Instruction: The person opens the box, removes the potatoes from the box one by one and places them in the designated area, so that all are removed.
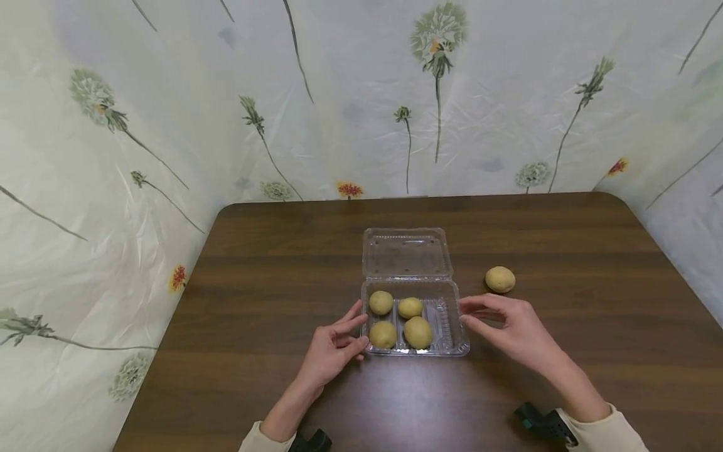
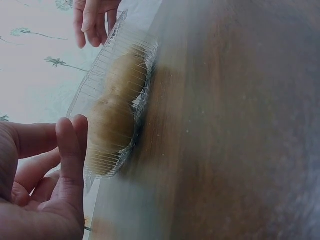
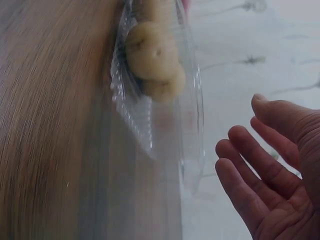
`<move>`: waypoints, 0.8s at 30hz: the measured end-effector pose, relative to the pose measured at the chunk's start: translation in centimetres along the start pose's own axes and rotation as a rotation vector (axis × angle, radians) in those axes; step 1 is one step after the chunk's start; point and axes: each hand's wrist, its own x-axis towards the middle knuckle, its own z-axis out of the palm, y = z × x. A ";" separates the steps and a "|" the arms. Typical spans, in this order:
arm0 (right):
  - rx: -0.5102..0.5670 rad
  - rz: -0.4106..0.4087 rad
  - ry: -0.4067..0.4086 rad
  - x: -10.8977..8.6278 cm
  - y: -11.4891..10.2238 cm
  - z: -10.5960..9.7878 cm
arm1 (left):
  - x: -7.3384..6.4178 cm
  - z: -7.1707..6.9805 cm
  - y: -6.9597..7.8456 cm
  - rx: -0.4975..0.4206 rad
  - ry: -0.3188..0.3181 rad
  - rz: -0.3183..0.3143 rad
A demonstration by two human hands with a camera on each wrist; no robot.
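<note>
Four potatoes [image 1: 418,333] in an open container [image 1: 444,320]
Loosely spread left fingers [image 1: 349,324] touch its left rim; right fingers [image 1: 486,301], parted and holding nothing, sit beside its right; bench [image 1: 271,282] extends either side.

Four potatoes [image 1: 418,333] in open clear box [image 1: 450,323]

Garment: left sleeve [image 1: 268,439] and right sleeve [image 1: 607,433] plain cream, long, ending short of the hands [image 1: 510,325], which are bare. Fitted equipment: left unit [image 1: 312,442], black, blocky, at the inner side of the cuff, partly cut off by the frame; right unit [image 1: 545,425], black, angular, likewise at the inner cuff, one small green patch visible, finer markings too small to read
</note>
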 end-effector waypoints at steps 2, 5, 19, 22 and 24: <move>0.009 -0.020 -0.010 0.2 -0.2 0.2 | 0.0 0.0 0.0 -0.006 0.001 0.002; 0.019 -0.045 -0.027 0.4 -0.5 0.5 | 0.1 0.1 0.1 -0.010 0.004 0.005; 0.107 -0.039 -0.167 1.2 -0.9 2.6 | 0.1 0.1 -0.1 -0.017 0.003 0.019; 0.083 -0.043 -0.200 1.5 -1.0 2.8 | 0.1 0.1 0.0 -0.013 0.007 0.019; 0.073 -0.053 -0.220 1.7 -1.0 3.0 | 0.1 0.1 0.0 -0.013 0.007 0.019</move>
